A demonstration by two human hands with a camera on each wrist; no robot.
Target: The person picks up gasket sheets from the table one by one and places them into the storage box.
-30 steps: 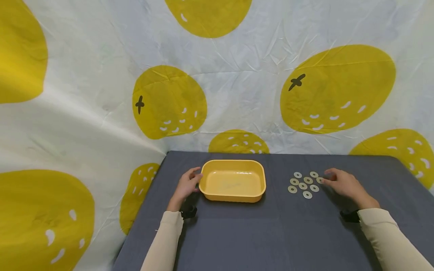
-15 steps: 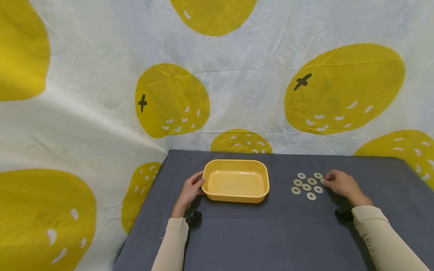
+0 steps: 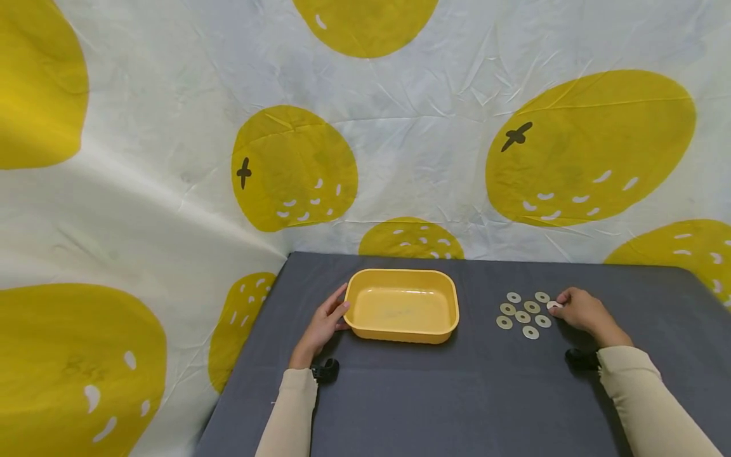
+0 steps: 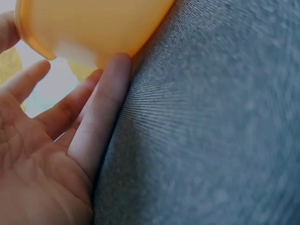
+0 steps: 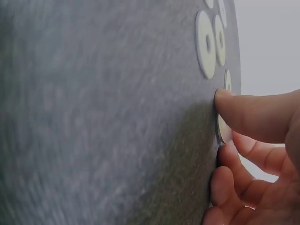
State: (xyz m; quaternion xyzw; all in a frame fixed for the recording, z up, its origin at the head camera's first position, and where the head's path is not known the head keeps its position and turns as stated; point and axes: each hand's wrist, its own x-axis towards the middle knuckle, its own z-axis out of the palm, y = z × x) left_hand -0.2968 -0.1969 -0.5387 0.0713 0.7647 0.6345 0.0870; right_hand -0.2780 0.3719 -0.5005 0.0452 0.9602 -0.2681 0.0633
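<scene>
A yellow rectangular tray [image 3: 401,335] stands on the dark cloth at the middle of the table. Against its left side rests my left hand [image 3: 321,329], thumb at the rim and fingers extended along the outer wall. The left wrist view shows those fingers [image 4: 101,108] low by the cloth, touching the tray wall [image 4: 101,28]. Over on the right, my right hand [image 3: 586,315] pinches a flat metal washer [image 3: 554,305] between thumb and fingers at the edge of a group. In the right wrist view the thumb covers part of this washer [image 5: 224,129], whose lower edge meets the fingers.
Several more flat washers [image 3: 522,317] lie close together left of my right hand. A dark grey cloth [image 3: 434,400] covers the table. Behind and to the left hangs a white curtain [image 3: 422,165] with yellow fruit shapes.
My left hand has come in against the tray's side. The right thumb and fingers have closed on the rightmost washer, which now looks paler. The whole head view has shifted slightly.
</scene>
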